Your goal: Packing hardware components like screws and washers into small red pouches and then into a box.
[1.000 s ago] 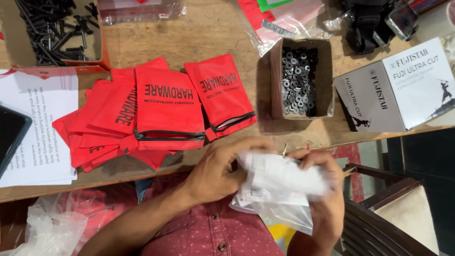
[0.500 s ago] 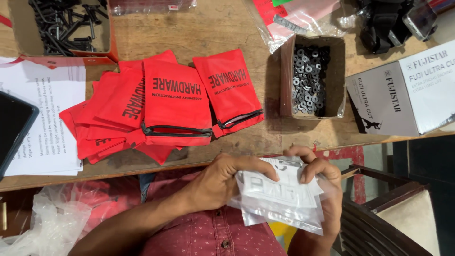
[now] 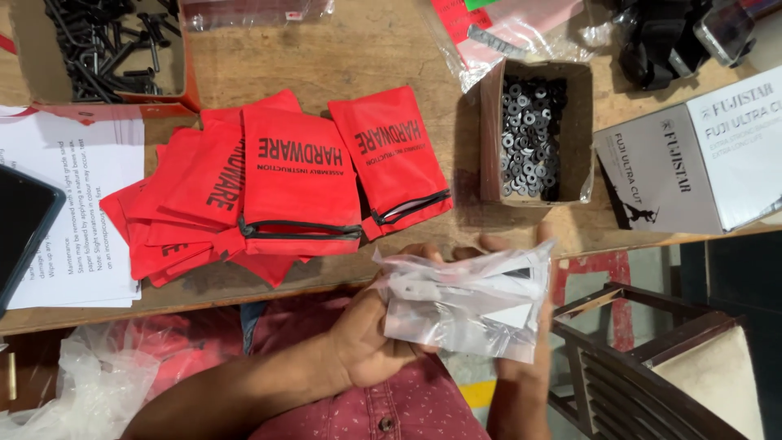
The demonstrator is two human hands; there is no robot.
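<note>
Both my hands hold a clear plastic bag [image 3: 468,305] with white contents just below the table's front edge. My left hand [image 3: 371,330] grips its left side with the fingers curled around it. My right hand [image 3: 533,358] supports the right side from behind; only its fingertips and wrist show. Just above the bag, on the wooden table [image 3: 358,57], lies a pile of red drawstring pouches [image 3: 277,183] with black lettering. A cardboard box of metal washers [image 3: 529,134] stands right of the pouches.
A box of black bolts [image 3: 106,45] sits at the back left. White printed sheets [image 3: 77,204] and a dark tablet [image 3: 20,228] lie at the left. A grey and white carton [image 3: 700,159] is at the right, with a wooden chair [image 3: 660,358] below.
My hands have moved up with the bag towards the table edge and spread it flatter; the camera view has shifted slightly.
</note>
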